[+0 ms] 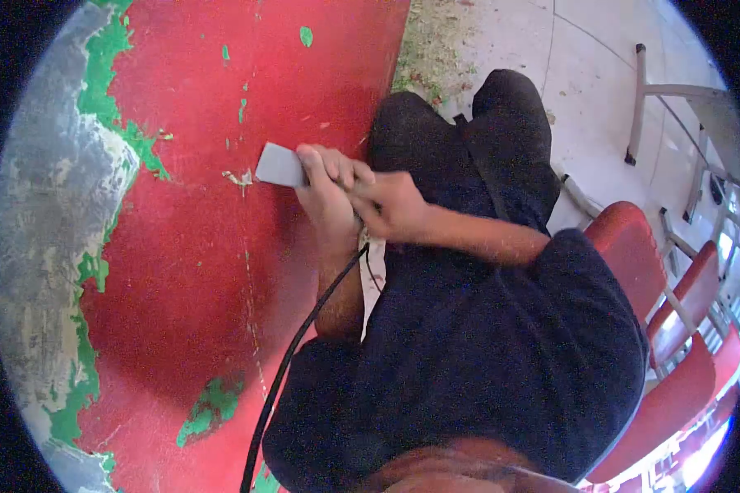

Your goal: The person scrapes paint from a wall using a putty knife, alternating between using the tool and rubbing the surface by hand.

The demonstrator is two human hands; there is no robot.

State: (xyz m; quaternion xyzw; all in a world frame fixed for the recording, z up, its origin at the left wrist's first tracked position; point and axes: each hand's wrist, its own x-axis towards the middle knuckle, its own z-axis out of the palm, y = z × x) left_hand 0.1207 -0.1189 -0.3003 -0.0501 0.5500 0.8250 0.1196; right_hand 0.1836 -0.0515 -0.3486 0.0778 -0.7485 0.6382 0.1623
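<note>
A paint scraper with a flat grey blade (279,166) points left, its edge close to a flake of loosened paint (240,177) on the red painted wall (189,271). My left hand (327,193) is closed around it just behind the blade, thumb lying along the blade's rear end. Farther back, my right hand (393,204) wraps the handle end, its fingers against my left hand. The handle is mostly hidden by both hands.
Green patches (210,409) and a bare grey area (49,246) show through the red paint. Paint crumbs (436,49) litter the tiled floor (584,107). A black cable (292,349) hangs by my left arm. Red chairs (625,246) stand to the right.
</note>
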